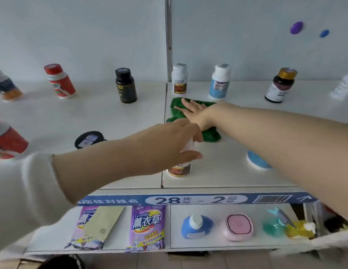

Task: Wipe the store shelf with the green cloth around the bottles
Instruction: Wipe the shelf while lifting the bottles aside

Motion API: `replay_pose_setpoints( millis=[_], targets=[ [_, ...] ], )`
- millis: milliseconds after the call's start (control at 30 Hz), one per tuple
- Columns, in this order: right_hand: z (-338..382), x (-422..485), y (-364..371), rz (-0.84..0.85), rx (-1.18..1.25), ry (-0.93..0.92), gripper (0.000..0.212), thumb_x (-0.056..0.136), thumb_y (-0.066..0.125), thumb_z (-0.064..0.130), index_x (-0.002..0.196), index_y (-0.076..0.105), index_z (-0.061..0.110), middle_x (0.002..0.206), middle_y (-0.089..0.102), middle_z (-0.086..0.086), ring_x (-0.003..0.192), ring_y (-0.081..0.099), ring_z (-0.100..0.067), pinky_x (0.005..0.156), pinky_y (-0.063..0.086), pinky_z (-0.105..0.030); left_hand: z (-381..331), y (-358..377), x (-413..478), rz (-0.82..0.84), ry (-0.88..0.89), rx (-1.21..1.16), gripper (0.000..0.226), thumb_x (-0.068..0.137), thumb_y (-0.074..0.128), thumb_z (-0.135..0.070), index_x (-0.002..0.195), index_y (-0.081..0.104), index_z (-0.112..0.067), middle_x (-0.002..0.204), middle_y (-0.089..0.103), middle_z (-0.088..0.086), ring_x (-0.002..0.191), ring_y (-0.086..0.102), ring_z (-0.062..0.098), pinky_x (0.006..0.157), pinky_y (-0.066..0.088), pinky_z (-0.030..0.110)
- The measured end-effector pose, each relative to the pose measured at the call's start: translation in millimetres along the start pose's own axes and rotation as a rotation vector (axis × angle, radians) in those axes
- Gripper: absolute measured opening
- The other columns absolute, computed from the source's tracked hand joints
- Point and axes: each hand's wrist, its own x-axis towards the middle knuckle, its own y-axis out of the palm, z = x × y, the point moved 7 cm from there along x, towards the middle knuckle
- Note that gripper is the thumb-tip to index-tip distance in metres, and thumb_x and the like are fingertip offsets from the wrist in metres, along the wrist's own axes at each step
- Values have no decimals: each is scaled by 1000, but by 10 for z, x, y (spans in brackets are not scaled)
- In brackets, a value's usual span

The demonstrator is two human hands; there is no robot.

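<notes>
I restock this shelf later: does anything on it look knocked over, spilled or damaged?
Nothing stands out. The bottles, such as the black bottle, stand upright; their lean looks like lens distortion. The green cloth lies flat under the right hand.

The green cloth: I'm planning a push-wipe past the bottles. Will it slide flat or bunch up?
The green cloth looks floppy: it already lies rumpled under the right hand. Its fuzzy pile probably grips, so it may bunch. A flat palm likely helps.

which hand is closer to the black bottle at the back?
Left. The left hand is on a white bottle in front and right of the black bottle; the right hand, on the green cloth, is further right.
</notes>
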Motion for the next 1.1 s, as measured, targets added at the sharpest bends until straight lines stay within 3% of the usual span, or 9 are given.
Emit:
replay_pose_setpoints(
  millis=[133,267,500,567,733,867,967,1033,1100],
  targets=[
    [-24,-151,68,-103,121,75,61,96,24,43,145,-8,27,154,-19,1,142,-15,-22,114,-7,-42,41,-54,-66,-178,-106,-215,53,75,64,-45,114,33,-28,117,55,-7,94,52,11,78,39,15],
    [53,-261,196,-185,144,19,56,96,24,37,146,2,28,156,-12,1,143,-11,-20,116,-5,-43,133,-48,-146,-307,-273,-344,51,68,69,-49,103,36,-32,88,45,-22,76,48,1,57,40,5],
    [291,-1120,566,-436,181,-94,43,97,29,36,139,31,30,155,11,12,142,7,-12,114,6,-34,168,-233,-250,-473,-309,-477,36,70,59,-49,100,47,-32,91,52,-14,77,50,-5,56,39,6],
    [419,-1438,689,-478,185,-139,41,96,29,36,137,32,37,153,12,17,141,9,-7,112,7,-29,181,-375,-309,-521,-289,-453,34,71,59,-48,99,49,-32,88,52,-17,78,50,-6,56,39,5],
    [481,-1518,736,-485,236,-119,44,95,21,39,139,27,41,153,9,19,141,4,-4,109,-1,-25,282,-489,-359,-537,-300,-412,29,75,61,-43,99,50,-31,86,48,-22,75,49,-5,51,38,3],
    [153,-705,393,-372,228,80,50,97,24,39,145,13,32,156,-3,7,143,-4,-17,114,-3,-40,341,-561,-319,-564,-294,-408,34,75,62,-42,104,53,-25,101,60,-9,86,55,7,58,39,2],
    [-38,-123,184,-254,242,222,54,97,20,42,146,2,31,156,-12,2,143,-11,-21,114,-7,-45,388,-641,-286,-610,-301,-394,35,76,63,-41,105,54,-23,96,58,-12,78,53,-3,54,40,1],
    [-45,51,130,-238,240,241,53,97,20,43,146,3,31,156,-12,1,143,-11,-22,114,-7,-46,387,-679,-278,-627,-290,-382,34,77,64,-41,103,54,-23,85,52,-18,71,48,-8,52,35,-5],
    [66,14,138,-269,207,198,53,96,18,44,146,6,30,156,-9,1,143,-8,-23,116,-5,-46,389,-692,-279,-633,-271,-377,33,76,63,-42,102,54,-24,86,55,-17,72,49,-6,53,34,-6]
  ],
)
